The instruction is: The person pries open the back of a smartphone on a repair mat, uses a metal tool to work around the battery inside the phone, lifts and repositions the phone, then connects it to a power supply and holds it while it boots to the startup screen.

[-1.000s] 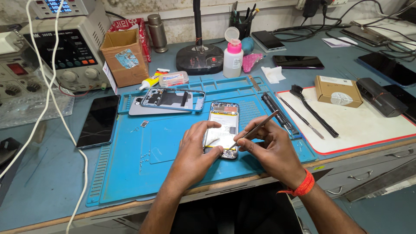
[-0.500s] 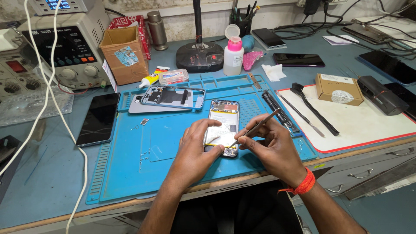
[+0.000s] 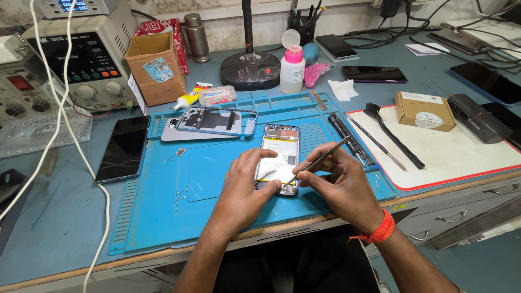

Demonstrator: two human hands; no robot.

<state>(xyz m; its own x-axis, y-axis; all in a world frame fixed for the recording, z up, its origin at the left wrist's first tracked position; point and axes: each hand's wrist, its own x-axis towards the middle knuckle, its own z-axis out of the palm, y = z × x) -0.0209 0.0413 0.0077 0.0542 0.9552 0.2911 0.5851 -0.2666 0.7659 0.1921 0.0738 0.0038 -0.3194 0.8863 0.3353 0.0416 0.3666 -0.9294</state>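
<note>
The opened phone (image 3: pixel 280 157) lies on the blue mat (image 3: pixel 217 184), its lower end under the left hand (image 3: pixel 247 184) fingers; the right hand (image 3: pixel 339 182) pinches tweezers (image 3: pixel 320 160) over it.

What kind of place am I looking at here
Most likely a phone repair workbench: an opened smartphone lies on a blue repair mat, the right hand works it with tweezers, and a bench power supply stands behind.
</note>
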